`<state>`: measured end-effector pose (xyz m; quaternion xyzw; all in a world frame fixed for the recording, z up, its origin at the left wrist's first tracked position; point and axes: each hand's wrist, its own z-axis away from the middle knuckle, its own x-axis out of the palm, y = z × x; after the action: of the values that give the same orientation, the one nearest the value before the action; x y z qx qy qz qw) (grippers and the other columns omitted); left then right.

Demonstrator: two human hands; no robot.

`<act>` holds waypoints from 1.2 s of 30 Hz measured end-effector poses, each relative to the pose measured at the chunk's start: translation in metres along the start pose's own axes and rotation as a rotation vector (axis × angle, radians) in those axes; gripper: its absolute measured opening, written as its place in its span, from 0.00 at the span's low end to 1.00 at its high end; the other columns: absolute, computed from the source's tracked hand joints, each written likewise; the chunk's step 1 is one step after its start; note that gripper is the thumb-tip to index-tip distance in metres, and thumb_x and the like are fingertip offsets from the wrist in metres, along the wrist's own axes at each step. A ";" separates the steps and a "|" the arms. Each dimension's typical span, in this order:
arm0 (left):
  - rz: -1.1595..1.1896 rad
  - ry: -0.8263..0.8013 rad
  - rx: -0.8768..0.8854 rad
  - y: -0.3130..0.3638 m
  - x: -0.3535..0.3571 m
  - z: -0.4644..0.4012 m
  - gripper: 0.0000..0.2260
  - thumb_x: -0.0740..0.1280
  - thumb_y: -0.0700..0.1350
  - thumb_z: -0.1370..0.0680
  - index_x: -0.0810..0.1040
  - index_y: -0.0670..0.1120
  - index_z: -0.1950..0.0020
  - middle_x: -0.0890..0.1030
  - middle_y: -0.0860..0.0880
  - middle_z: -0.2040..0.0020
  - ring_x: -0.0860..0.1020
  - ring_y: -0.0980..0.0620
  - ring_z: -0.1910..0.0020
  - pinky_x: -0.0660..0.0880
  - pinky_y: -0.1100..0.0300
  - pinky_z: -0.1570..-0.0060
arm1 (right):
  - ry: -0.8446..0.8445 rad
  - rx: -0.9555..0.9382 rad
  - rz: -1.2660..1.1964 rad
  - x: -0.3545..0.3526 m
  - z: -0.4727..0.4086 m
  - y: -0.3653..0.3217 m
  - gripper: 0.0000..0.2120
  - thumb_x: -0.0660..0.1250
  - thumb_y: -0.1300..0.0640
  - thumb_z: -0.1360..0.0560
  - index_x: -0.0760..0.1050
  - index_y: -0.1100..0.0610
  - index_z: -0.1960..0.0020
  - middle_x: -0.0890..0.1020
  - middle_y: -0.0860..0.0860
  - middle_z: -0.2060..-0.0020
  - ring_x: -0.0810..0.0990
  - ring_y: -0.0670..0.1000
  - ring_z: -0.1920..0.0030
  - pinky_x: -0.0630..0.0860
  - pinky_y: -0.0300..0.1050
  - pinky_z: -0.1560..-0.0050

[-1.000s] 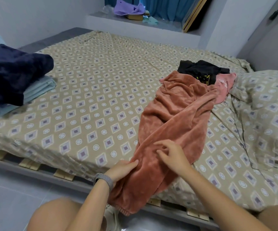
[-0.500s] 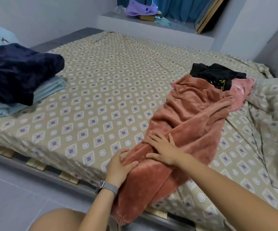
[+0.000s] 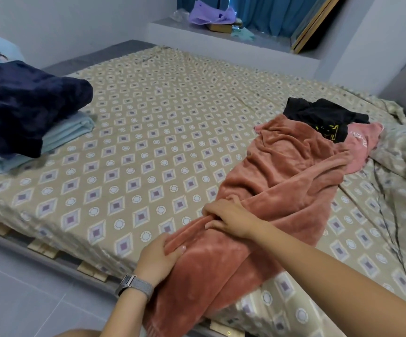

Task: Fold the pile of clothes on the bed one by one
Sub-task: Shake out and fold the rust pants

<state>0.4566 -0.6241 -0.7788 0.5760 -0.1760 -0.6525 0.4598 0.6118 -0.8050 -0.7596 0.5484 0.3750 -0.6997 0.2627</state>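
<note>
Two hands work a rust-pink fleece garment in my head view, the only one I have. It lies lengthwise over the near edge of the bed, its lower end hanging off the mattress. My left hand, a grey watch on its wrist, grips the fleece at that edge, thumb on top and fingers curled under a fold. My right hand sits just beyond it on the cloth, fingers bunched and pinching a ridge of fabric. At the garment's far end lie a black garment and a pink garment, touching it. Far across the bed, a navy blanket rests on pale blue folded cloth.
</note>
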 end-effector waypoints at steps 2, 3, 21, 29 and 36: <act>-0.065 0.078 0.031 -0.001 -0.002 -0.006 0.07 0.69 0.51 0.23 0.72 0.50 0.53 0.79 0.51 0.57 0.77 0.48 0.52 0.64 0.59 0.60 | -0.040 0.037 -0.060 0.007 -0.001 0.003 0.14 0.62 0.41 0.22 0.71 0.47 0.41 0.79 0.43 0.48 0.73 0.47 0.43 0.59 0.56 0.36; -0.080 0.093 0.044 -0.001 -0.005 -0.010 0.07 0.69 0.50 0.24 0.73 0.49 0.54 0.79 0.51 0.57 0.78 0.48 0.52 0.64 0.59 0.60 | -0.040 0.055 -0.095 0.009 0.000 0.008 0.16 0.61 0.40 0.23 0.71 0.46 0.39 0.78 0.43 0.45 0.71 0.46 0.40 0.58 0.57 0.34; -0.215 -0.172 0.021 -0.034 -0.069 -0.036 0.10 0.69 0.52 0.23 0.76 0.46 0.52 0.80 0.49 0.57 0.77 0.54 0.55 0.70 0.62 0.51 | -0.002 0.199 -0.045 -0.106 -0.020 0.128 0.11 0.70 0.46 0.25 0.70 0.50 0.53 0.76 0.42 0.58 0.72 0.49 0.48 0.64 0.52 0.37; -0.426 -0.315 -0.087 -0.047 -0.069 -0.044 0.07 0.66 0.53 0.22 0.71 0.53 0.50 0.76 0.56 0.51 0.75 0.56 0.47 0.68 0.66 0.50 | -0.164 0.145 0.223 -0.043 -0.090 0.124 0.16 0.67 0.41 0.25 0.72 0.48 0.42 0.78 0.46 0.47 0.71 0.51 0.43 0.59 0.55 0.45; -0.336 -0.191 -0.052 -0.026 -0.054 -0.059 0.16 0.68 0.63 0.27 0.76 0.51 0.57 0.79 0.55 0.62 0.76 0.61 0.61 0.68 0.68 0.63 | 0.095 0.121 -0.144 -0.044 -0.062 0.194 0.32 0.57 0.24 0.34 0.70 0.37 0.35 0.76 0.43 0.37 0.72 0.50 0.34 0.66 0.63 0.33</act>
<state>0.4955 -0.5501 -0.7826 0.5207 -0.1032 -0.7762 0.3402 0.8102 -0.8693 -0.7702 0.5673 0.3824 -0.7116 0.1601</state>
